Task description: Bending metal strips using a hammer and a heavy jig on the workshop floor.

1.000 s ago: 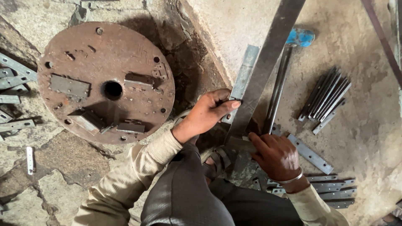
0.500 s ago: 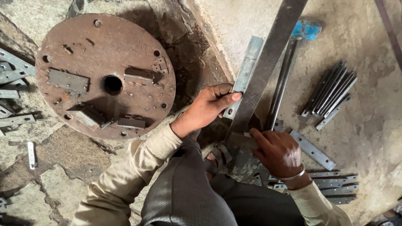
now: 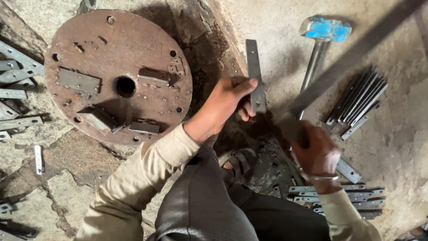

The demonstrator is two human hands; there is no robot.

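My left hand grips the lower end of a short flat metal strip that has a hole near its top and points away from me. My right hand is closed around the near end of a long flat steel bar, which slants up to the top right and looks motion-blurred. The two hands are close together above the dark patch of ground between them. A sandalled foot shows just below my hands.
A rusty round steel plate with welded blocks and a centre hole lies at the left. A blue-headed hammer lies top right, beside a bundle of dark rods. Flat drilled strips are stacked at bottom right and along the left edge.
The long bar has swung to the right and now slants lower. My left hand has separated the short strip from it and holds it upright. The view has shifted slightly.
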